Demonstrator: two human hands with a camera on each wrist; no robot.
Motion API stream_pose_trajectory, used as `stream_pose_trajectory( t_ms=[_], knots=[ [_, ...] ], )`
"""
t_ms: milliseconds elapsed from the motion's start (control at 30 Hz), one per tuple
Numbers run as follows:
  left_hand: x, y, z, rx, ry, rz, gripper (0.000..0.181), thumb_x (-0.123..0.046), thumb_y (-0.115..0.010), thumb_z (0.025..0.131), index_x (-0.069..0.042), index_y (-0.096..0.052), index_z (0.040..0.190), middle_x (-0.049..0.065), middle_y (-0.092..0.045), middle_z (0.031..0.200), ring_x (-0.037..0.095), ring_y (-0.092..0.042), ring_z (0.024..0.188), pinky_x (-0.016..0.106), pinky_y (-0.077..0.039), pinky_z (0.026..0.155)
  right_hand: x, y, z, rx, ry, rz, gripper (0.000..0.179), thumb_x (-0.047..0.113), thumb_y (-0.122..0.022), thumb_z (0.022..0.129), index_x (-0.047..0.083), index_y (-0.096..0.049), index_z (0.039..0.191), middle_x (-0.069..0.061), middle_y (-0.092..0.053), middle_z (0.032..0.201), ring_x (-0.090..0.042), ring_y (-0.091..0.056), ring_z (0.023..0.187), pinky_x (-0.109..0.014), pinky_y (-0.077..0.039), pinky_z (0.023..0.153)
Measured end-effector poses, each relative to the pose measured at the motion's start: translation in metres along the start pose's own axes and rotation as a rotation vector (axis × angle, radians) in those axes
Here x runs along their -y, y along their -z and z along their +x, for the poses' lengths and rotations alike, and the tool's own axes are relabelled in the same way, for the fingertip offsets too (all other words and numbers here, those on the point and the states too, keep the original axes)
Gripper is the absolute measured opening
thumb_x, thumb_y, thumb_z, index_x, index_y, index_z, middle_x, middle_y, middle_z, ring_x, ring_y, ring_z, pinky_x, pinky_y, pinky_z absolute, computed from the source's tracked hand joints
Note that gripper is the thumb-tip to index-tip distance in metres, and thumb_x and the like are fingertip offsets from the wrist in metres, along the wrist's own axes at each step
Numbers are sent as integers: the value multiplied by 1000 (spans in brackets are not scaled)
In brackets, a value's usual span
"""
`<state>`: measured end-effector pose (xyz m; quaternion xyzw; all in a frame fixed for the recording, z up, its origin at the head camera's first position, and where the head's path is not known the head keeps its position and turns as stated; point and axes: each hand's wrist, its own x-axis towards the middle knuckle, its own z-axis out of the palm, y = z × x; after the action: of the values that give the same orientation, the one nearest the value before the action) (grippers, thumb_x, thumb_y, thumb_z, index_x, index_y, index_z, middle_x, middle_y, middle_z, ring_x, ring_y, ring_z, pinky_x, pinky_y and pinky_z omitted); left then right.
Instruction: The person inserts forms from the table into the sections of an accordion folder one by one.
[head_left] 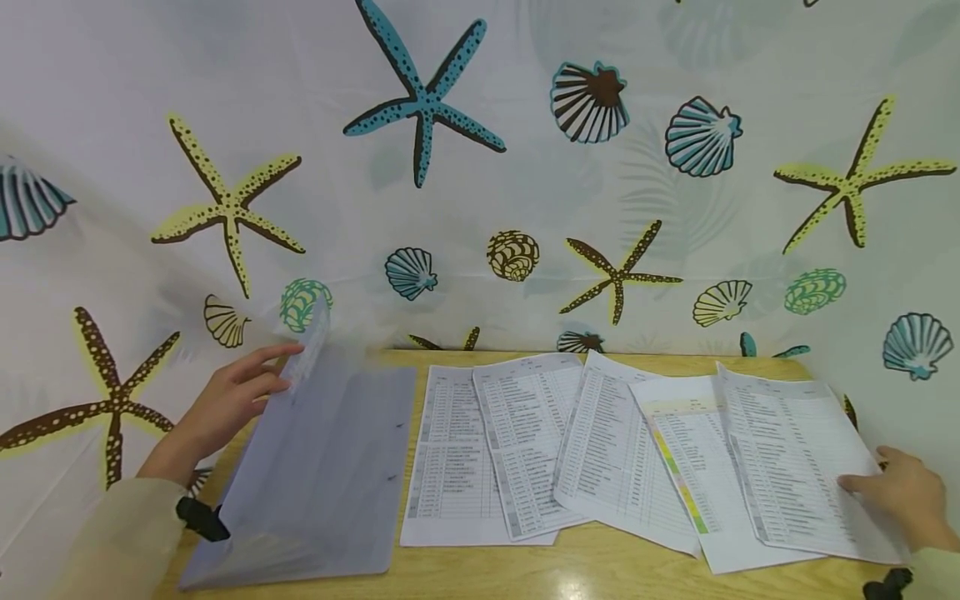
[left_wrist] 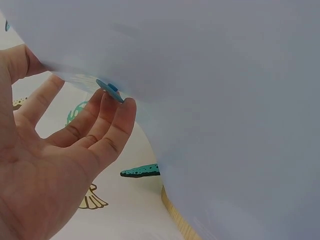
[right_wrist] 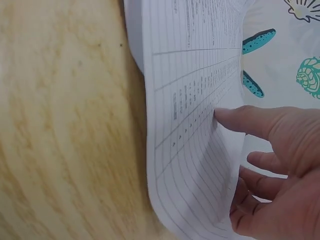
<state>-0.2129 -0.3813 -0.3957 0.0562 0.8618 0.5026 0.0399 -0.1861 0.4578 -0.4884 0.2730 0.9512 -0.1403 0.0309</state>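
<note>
At the table's left lies a translucent bluish plastic document folder (head_left: 330, 467). My left hand (head_left: 243, 387) grips its raised top flap. In the left wrist view a blue snap button (left_wrist: 110, 90) shows at the plastic's edge, against the fingertips of my left hand (left_wrist: 70, 145). On the far right, my right hand (head_left: 903, 496) holds the right edge of a printed sheet (head_left: 802, 467). Its thumb lies on top of the paper (right_wrist: 195, 165) in the right wrist view, with the other fingers at and partly behind the edge.
Several more printed sheets (head_left: 450, 450) overlap in a fanned row across the wooden table (head_left: 570, 567). One sheet (head_left: 682, 467) carries a yellow and green strip. Behind hangs a white cloth (head_left: 480, 200) with starfish and shells, close to the table's back edge.
</note>
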Motion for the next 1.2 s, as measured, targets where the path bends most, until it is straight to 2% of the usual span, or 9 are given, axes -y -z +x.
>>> stream_pose_trajectory(
  t_ms=[100,233,367,533,633,733,933,1067,1200],
  knots=[
    [0,1,0,1,1,-1,54,-29,-51,111,-22,-39,163,19,-26,170,0,-47,119,77,-34,112,-2,-1,2,-29,5,43,71,9,-72,85,-26,-39,138,-47,-44,143,-62,-47,130,-64,-41,112],
    [1,1,2,1,-1,-5,53,-29,-51,112,-22,-39,163,19,-27,169,-2,-49,117,76,-35,112,-5,0,1,-77,25,121,54,5,-62,88,-28,-48,129,-47,-54,130,-61,-55,117,-66,-46,103],
    [1,1,2,-2,-6,9,53,-29,-50,112,-21,-39,163,19,-29,168,-4,-50,115,76,-36,111,-6,4,0,-81,-1,186,46,6,-54,93,-28,-52,124,-46,-57,126,-59,-57,112,-65,-48,97],
    [2,0,3,7,-4,-3,53,-30,-51,112,-22,-39,163,19,-24,172,-2,-47,119,77,-34,112,-10,5,2,-55,-50,278,44,5,-53,95,-27,-52,125,-46,-56,126,-57,-58,109,-60,-52,88],
    [3,0,4,13,-2,-5,53,-31,-51,112,-23,-40,163,18,-20,174,0,-45,123,78,-33,112,-14,4,2,-25,-82,364,45,5,-54,95,-26,-51,128,-46,-54,128,-57,-58,109,-48,-55,71],
    [3,0,4,14,-5,-3,53,-31,-51,112,-23,-40,163,16,-20,175,-1,-43,124,78,-32,112,-17,-1,6,23,-133,458,47,6,-55,98,-25,-49,134,-47,-50,134,-57,-58,112,-37,-53,60],
    [3,-1,3,12,-12,-7,52,-30,-50,112,-23,-40,163,18,-27,170,-5,-50,117,75,-36,112,-20,-8,14,116,-143,597,54,7,-56,102,-23,-41,144,-48,-40,144,-55,-57,113,-30,-52,57],
    [3,-2,3,12,-11,2,52,-29,-49,112,-22,-40,163,19,-31,167,-6,-53,115,72,-38,112,-21,-4,15,153,-102,672,61,9,-61,101,-24,-38,147,-49,-37,146,-32,-64,90,-24,-52,58],
    [2,-2,4,12,-3,5,52,-29,-49,112,-22,-39,163,20,-28,169,-5,-51,116,75,-37,112,-17,3,13,199,-52,674,69,20,-60,104,-22,-33,151,-47,-31,153,-6,-57,78,-21,-53,62]
  ],
)
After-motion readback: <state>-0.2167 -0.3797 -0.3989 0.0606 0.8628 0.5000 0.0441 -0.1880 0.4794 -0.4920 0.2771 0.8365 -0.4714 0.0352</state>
